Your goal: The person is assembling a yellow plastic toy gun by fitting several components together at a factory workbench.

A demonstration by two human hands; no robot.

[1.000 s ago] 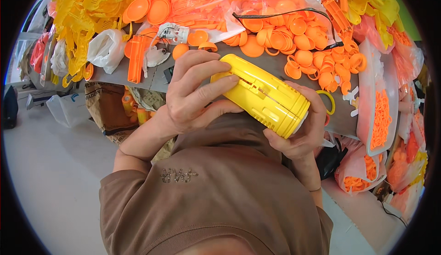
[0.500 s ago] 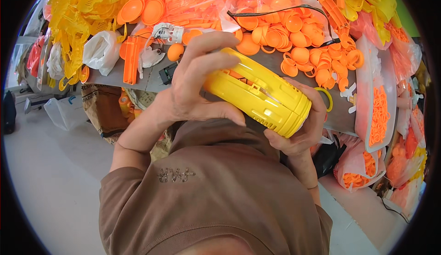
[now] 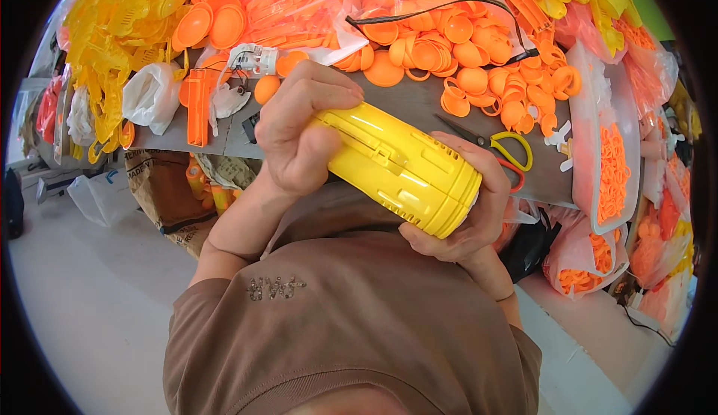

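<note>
A glossy yellow plastic casing (image 3: 400,168), long and rounded with a ribbed right end, is held tilted in front of my chest, its right end lower. My left hand (image 3: 303,127) is closed round its upper left end, fingers over the top and thumb folded in against it. My right hand (image 3: 467,209) cups the lower right end, thumb beneath and fingers round the far side. A raised catch and slots show along the casing's side; its ends are mostly hidden by my hands. Just beyond my right hand lie scissors (image 3: 493,143) with yellow and red handles.
Orange cup-shaped parts (image 3: 434,52) cover the grey table's (image 3: 426,104) far side. Yellow parts (image 3: 123,33) pile up at left, near a white bag (image 3: 153,97) and an orange rectangular piece (image 3: 197,108). At right stands a clear bin (image 3: 587,157) of orange clips.
My left hand has gone from a wide spread grasp to a tighter hold. The gap along the casing, with orange inside, no longer shows. The scissors have come into fuller view.
</note>
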